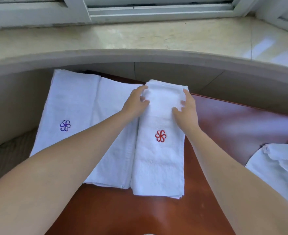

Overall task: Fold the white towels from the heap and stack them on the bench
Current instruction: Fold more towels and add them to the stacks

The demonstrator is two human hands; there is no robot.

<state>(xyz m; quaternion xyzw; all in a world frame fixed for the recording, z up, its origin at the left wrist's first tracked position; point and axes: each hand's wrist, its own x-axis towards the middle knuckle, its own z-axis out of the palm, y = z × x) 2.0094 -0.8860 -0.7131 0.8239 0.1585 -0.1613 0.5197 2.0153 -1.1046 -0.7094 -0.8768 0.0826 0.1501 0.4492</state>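
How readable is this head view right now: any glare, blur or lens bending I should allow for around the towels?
Head view: daylight glare washes the far end of the towel with the red emblem between the left hand and right hand, hiding its folds; a sheen lies on the bench; wide-angle bending curves the stone ledge; forearms look slightly soft.

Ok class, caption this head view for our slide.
Both hands, left and right, press a folded red-logo towel beside a blue-logo towel.
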